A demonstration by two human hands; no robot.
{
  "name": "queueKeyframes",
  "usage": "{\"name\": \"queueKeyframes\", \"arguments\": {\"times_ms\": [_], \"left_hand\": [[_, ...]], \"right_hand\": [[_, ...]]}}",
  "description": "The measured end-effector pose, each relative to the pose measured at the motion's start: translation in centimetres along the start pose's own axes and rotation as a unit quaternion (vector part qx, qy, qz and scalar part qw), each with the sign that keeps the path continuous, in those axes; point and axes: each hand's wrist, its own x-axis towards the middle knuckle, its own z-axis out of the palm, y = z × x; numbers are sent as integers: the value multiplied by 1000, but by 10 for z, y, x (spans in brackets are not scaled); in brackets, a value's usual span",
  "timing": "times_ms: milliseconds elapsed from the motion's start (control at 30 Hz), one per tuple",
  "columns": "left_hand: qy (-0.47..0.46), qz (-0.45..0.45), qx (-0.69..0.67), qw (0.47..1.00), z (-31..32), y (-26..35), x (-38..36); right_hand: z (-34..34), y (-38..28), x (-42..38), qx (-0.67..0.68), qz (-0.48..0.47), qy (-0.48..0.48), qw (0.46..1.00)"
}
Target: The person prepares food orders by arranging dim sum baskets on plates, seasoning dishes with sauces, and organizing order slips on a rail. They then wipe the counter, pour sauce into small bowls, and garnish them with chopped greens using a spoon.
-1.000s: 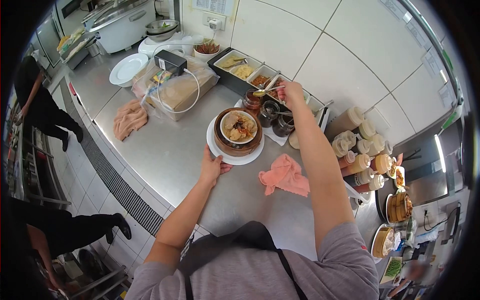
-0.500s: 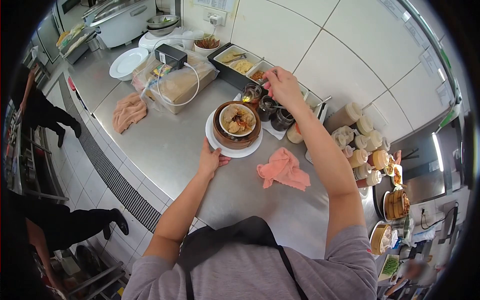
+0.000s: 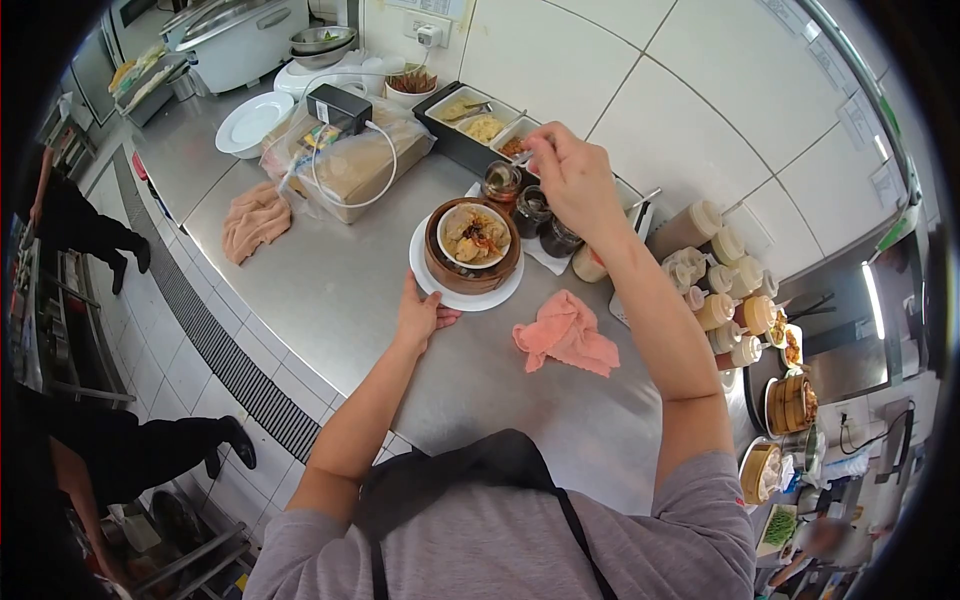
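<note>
Since a second earlier, the right hand (image 3: 575, 180) had turned and its spoon (image 3: 522, 157) had tilted out of its level hold, so the spoon's bowl end no longer showed clearly. The right fingers pinched the spoon's handle, above the jars (image 3: 533, 208) and near the condiment tray (image 3: 452, 140). The left hand (image 3: 423, 318) touched the plate (image 3: 475, 301) at its near edge; whether it gripped, I could not tell. On the plate stood the steamer (image 3: 470, 278), and in that the white bowl (image 3: 471, 264) of food (image 3: 472, 235). A pink cloth (image 3: 567, 334) lay to the right on the counter (image 3: 330, 290).
</note>
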Motion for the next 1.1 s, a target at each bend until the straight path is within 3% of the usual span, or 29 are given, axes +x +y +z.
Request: {"name": "queueKeyframes", "arguments": {"times_ms": [33, 100, 133, 200, 233, 267, 333, 400, 500, 533, 600, 667, 733, 800, 867, 933, 1000, 1100], "left_hand": [[-4, 1, -1, 1000, 0, 0, 0], [-7, 2, -4, 1000, 1, 3, -2], [-2, -2, -11, 1000, 2, 5, -3], [1, -3, -17, 1000, -1, 9, 0], [10, 1, 21, 1000, -6, 11, 5], [19, 3, 58, 998, -12, 12, 8], [28, 0, 65, 998, -27, 29, 11], [-18, -45, 148, 988, -43, 50, 18], [-23, -27, 245, 969, -60, 72, 31], [-30, -9, 306, 951, -66, 75, 38], [6, 3, 306, 952, -74, 76, 52], [38, 17, 308, 951, -83, 68, 69], [98, 120, 247, 956, -93, 51, 84], [108, 132, 199, 965, -84, 56, 65], [118, 145, 146, 971, -82, 52, 54], [99, 150, 265, 947, -90, 42, 50], [92, 144, 251, 953, -86, 36, 35], [95, 160, 274, 943, -85, 32, 32]], "right_hand": [[2, 5, -3, 0, 0, 0, 1000], [10, 21, -12, 111, 135, -5, 985], [15, 30, -18, 110, 135, -6, 985], [27, 50, -28, 205, 340, -49, 916], [27, 62, -28, 271, 370, -12, 889], [24, 70, -24, 269, 367, -14, 890], [21, 88, -14, 348, 375, 77, 856], [25, 99, -1, 338, 365, 97, 862], [46, 119, 14, 130, 285, 86, 946], [60, 135, 14, 132, 289, 83, 945], [86, 155, 13, -82, 144, 50, 985], [99, 160, 8, -95, 161, 24, 982], [100, 154, 2, -66, 199, -32, 977], [88, 136, -1, -141, 190, -46, 970], [76, 118, -9, -179, 38, 116, 976], [56, 91, -24, -144, 21, 114, 983], [37, 66, -53, -32, 88, -65, 993], [24, 69, -114, -123, 154, -233, 952]]}}
